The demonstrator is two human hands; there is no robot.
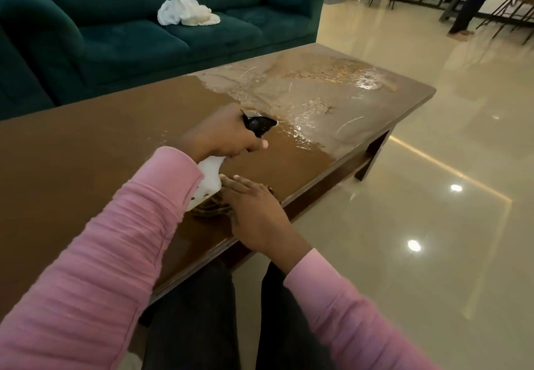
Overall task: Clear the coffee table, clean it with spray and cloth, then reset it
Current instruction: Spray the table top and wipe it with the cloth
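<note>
My left hand (222,135) is shut on a spray bottle (206,184) with a white body and a black trigger head (258,125). The nozzle points right along the brown coffee table (86,150). The table's right half is wet with foamy spray (312,92). My right hand (254,210) lies flat, fingers stretched out, by the bottle's base near the table's front edge. It rests over a dark brown patterned thing (209,210) that is mostly hidden. A crumpled white cloth (187,11) lies on the sofa seat behind the table.
A dark green sofa (115,37) runs along the far side of the table. Glossy beige floor tiles (433,196) spread to the right. At the far right stand a person's legs (471,2) and several chair legs. My own legs are under the table's front edge.
</note>
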